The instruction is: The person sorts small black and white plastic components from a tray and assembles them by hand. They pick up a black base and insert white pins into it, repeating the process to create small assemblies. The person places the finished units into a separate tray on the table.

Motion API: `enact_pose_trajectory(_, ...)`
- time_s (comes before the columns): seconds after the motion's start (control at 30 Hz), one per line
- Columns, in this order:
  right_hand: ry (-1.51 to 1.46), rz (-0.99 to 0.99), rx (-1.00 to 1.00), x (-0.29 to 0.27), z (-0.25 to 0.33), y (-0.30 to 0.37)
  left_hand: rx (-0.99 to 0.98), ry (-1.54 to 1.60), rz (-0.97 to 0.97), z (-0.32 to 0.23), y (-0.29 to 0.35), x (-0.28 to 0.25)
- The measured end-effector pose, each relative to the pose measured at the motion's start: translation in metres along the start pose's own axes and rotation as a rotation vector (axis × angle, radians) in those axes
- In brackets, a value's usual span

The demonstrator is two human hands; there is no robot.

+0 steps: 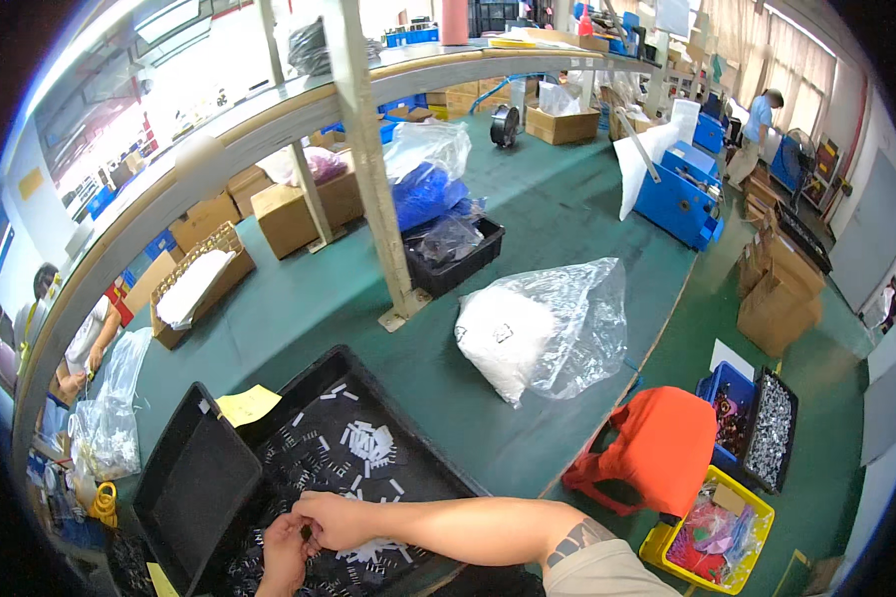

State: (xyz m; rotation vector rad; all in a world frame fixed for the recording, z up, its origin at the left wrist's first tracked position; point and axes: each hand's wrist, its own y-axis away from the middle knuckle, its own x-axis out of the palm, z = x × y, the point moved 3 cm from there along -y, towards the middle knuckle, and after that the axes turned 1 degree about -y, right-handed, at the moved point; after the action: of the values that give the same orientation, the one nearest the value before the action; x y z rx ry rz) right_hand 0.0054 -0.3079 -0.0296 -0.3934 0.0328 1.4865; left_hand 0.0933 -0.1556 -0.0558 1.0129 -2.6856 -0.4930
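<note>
Black tray (pixel 404 423), white pieces (pixel 372 445), yellow paper (pixel 249 405), orange-red stool (pixel 669 438)

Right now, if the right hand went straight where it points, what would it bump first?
The right hand would probably bump the left hand first; beyond it seems to be the smaller black tray, though depth is unclear.

Lit by ceiling lights (pixel 169 22), upper left, and a curtained window (pixel 796 60), upper right | laid with green floor (pixel 831 418) | edged at right by pale wall (pixel 846 75) and grey panel (pixel 874 229) | furnished with green-topped bench (pixel 269 310), long raised shelf (pixel 259 129), red stool (pixel 662 438)
</note>
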Motion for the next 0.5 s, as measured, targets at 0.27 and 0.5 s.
enact_pose_trajectory(0.27, 0.163, 0.042, -0.107, -0.007, 0.006, -0.010, -0.045, -0.103, 0.098, 0.002, 0.001, 0.008)
enact_pose_trajectory(0.5, 0.110, 0.050, 0.181, 0.006, 0.000, -0.007, 0.137, -0.234, 0.261, -0.016, 0.016, -0.003)
